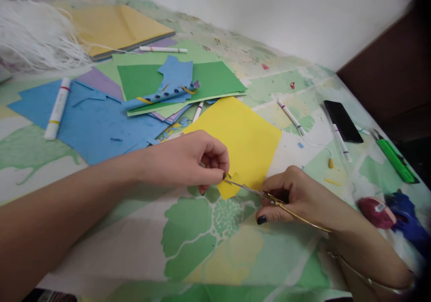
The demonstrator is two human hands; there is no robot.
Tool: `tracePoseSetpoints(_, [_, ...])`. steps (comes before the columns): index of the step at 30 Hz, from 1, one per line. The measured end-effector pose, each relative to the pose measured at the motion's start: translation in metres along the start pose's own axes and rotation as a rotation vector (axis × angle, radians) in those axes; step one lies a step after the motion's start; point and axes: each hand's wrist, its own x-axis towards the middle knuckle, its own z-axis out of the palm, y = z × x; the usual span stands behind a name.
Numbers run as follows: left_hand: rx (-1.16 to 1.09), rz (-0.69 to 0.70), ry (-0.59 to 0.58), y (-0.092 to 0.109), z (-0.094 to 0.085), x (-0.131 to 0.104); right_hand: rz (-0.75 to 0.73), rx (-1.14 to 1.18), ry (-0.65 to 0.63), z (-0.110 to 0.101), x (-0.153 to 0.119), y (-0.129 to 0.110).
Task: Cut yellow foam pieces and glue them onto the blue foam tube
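Observation:
My left hand (198,160) is closed in a pinch on a small scrap of paper (229,177), mostly hidden by the fingertips. Scissors (251,190) with thin metal blades and gold-coloured handles are in my right hand (291,192), its fingers wrapped round them. The blades point left, and their tips meet the left fingertips at the scrap. Beneath both hands lies a bright yellow sheet (242,133) of paper. Just beyond it, a rolled blue paper tube (158,96) with dark dots and yellow strips rests on green paper (218,75).
Blue sheets (97,127) and a thick marker (58,109) lie left. White string (40,32) and a yellow paper stack (121,26) are at the back. A thin marker (291,117), phone (343,121), green cutter (397,158) and red object (376,212) lie right.

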Motion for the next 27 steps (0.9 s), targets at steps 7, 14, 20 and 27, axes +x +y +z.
tracePoseSetpoints(7, [0.019, -0.029, -0.018, 0.0021, -0.0009, -0.0018, 0.007, 0.003, -0.003, 0.0009, 0.0, -0.0012])
tracePoseSetpoints(14, [0.014, -0.047, -0.007, 0.0023, 0.0003, -0.0021, -0.007, -0.06, 0.023, 0.0011, -0.0002, -0.0011])
tracePoseSetpoints(20, [0.0, -0.044, -0.033, 0.0028, 0.0002, -0.0018, -0.005, -0.112, 0.047, 0.0009, -0.0003, -0.0002])
tracePoseSetpoints(27, [0.017, -0.037, -0.038, 0.0028, 0.0, -0.0022, -0.038, -0.211, 0.083, 0.0009, 0.0002, -0.0012])
